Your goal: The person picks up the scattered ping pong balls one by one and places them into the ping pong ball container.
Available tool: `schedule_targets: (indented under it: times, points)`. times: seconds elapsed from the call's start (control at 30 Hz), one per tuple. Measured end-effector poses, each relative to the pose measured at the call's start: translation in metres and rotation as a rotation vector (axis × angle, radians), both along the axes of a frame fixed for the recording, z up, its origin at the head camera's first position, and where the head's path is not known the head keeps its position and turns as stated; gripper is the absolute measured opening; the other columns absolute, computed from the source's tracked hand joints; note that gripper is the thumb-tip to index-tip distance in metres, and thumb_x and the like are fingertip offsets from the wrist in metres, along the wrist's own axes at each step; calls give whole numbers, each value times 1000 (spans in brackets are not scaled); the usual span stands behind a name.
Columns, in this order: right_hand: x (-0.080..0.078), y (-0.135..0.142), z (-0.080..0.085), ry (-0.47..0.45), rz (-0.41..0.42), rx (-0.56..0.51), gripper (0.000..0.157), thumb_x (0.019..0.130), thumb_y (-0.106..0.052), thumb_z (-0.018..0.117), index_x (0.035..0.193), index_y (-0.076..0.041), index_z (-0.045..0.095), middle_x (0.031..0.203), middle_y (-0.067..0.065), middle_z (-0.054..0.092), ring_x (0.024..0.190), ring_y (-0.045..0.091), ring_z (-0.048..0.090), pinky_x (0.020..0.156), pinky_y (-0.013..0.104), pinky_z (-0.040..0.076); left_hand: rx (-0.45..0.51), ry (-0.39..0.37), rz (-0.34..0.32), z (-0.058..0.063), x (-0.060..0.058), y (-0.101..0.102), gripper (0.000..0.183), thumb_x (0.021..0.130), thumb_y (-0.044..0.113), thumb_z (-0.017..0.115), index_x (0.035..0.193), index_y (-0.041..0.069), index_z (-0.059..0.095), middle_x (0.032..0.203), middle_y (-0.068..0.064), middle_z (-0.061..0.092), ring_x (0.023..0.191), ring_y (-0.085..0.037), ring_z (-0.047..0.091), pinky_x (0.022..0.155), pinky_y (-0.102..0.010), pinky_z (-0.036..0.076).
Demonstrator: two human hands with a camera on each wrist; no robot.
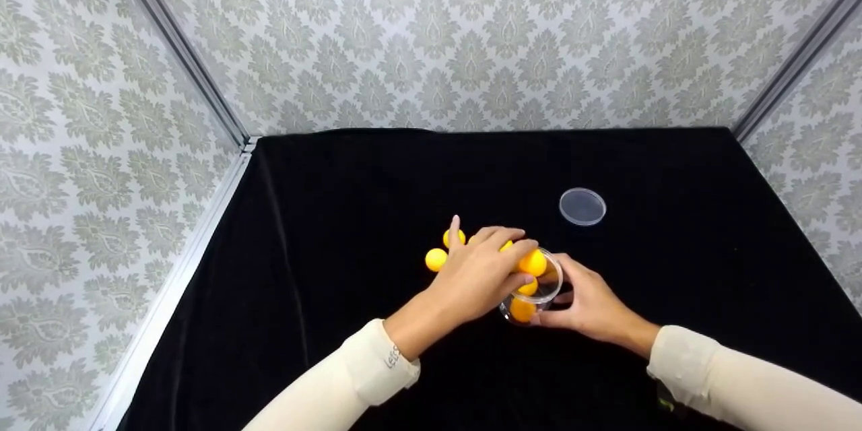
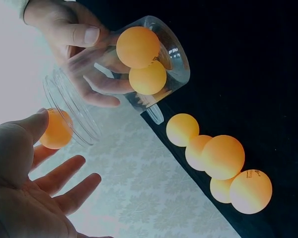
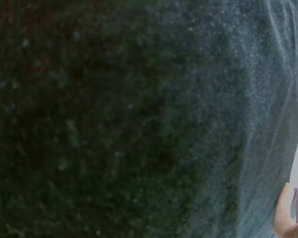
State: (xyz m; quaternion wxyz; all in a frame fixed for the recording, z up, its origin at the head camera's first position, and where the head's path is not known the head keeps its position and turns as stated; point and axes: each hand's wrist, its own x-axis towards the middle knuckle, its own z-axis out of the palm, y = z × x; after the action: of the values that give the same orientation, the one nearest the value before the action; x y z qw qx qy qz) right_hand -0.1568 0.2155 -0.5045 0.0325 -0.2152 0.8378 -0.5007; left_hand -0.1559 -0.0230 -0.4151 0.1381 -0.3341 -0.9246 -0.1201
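Observation:
My right hand (image 1: 592, 303) grips a clear plastic jar (image 2: 180, 62) around its side, and the jar is tilted. Two orange ping-pong balls (image 2: 138, 47) show inside it, near the bottom. At the jar's mouth, my left hand (image 1: 475, 276) pinches another ping-pong ball (image 2: 57, 130) between thumb and finger; its other fingers are spread. Several loose balls (image 2: 251, 192) lie on the black cloth, partly covered by the left hand in the head view, where one ball (image 1: 436, 259) sits left of it. Only fingertips (image 3: 284, 206) appear at the right wrist view's edge.
A round clear lid (image 1: 582, 207) lies flat on the black cloth (image 1: 363, 188), beyond the right hand. Patterned wall panels (image 1: 431, 40) stand behind the table and at both sides. A pale metal rail (image 1: 182, 269) runs along the left edge.

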Motion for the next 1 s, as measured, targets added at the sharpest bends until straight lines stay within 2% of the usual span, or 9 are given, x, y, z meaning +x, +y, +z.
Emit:
schedule_targets:
  times: [0.13, 0.37, 0.73, 1.0]
  points:
    - [0, 0, -1, 4, -4, 13, 83, 67, -35, 97, 137, -33, 54, 129, -4, 62, 111, 29, 67, 82, 30, 61, -9, -9, -7, 2, 1, 2, 44, 97, 49, 66, 136, 30, 62, 142, 4, 61, 134, -18, 56, 107, -81, 27]
    - [-1, -1, -2, 13, 3, 4, 83, 67, -32, 97, 138, -22, 55, 129, 7, 63, 109, 28, 68, 82, 31, 62, 2, 13, -14, 4, 2, 1, 44, 96, 47, 68, 136, 29, 62, 141, 3, 62, 133, -19, 56, 106, -81, 28]
    - [-1, -1, -2, 5, -3, 8, 84, 66, -33, 98, 138, -16, 56, 131, 6, 63, 112, 25, 67, 81, 29, 61, 18, 28, -8, 4, -1, -4, 42, 97, 46, 66, 135, 29, 63, 141, 4, 62, 132, -19, 57, 105, -82, 28]
    - [-1, 0, -2, 5, -16, 20, 85, 66, -32, 98, 138, -17, 56, 131, 5, 63, 111, 22, 67, 81, 30, 61, 20, 26, -5, 5, -2, -7, 40, 98, 46, 64, 135, 29, 63, 141, 3, 62, 132, -19, 57, 106, -82, 27]
